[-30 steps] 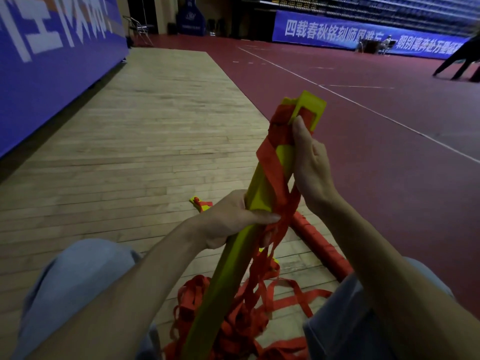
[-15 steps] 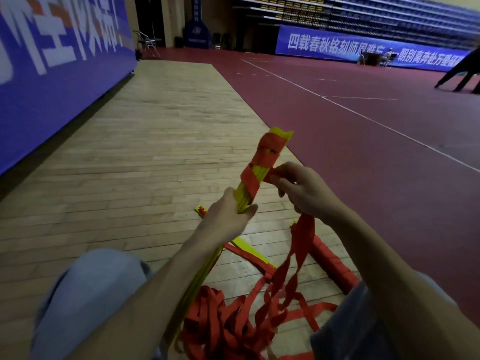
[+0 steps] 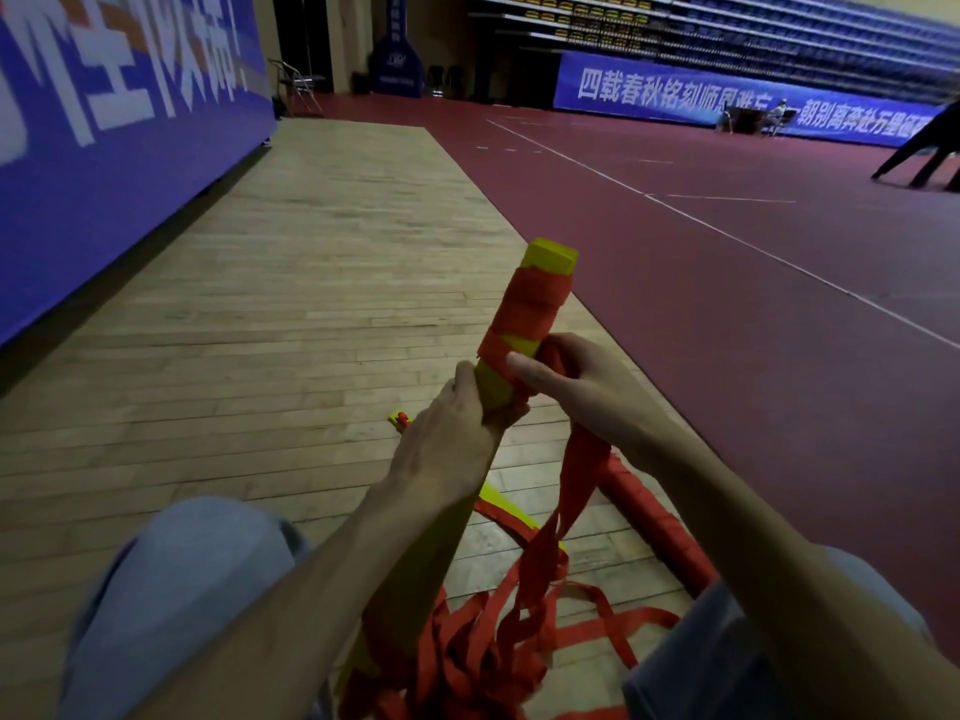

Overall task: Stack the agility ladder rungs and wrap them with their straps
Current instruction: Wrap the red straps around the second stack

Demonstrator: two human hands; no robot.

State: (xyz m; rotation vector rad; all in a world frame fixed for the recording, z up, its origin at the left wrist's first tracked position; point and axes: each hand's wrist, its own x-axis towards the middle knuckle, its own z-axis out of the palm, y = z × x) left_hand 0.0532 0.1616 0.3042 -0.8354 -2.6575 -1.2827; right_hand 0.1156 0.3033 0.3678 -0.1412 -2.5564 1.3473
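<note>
Sitting on a wooden gym floor [image 3: 311,304], with a blue banner wall [image 3: 104,174] at the far left, a person holds a stack of yellow agility ladder rungs [image 3: 551,254] upright in the middle of the scene. The left hand [image 3: 452,444] is curled round the stack just below the wrapping. A red strap [image 3: 527,304] covers the upper part of the stack in several turns, leaving the yellow tip bare. Just to the right, the right hand [image 3: 582,387] pinches the strap against the stack. From that hand the strap hangs down into a tangled loose pile [image 3: 493,652] near the knees. A strap-wrapped bundle [image 3: 654,517] lies on the floor at right. The tangle could snag mid-turn and jerk the strap free. A slack pull could let the turns slide, or the rungs fan apart.
</note>
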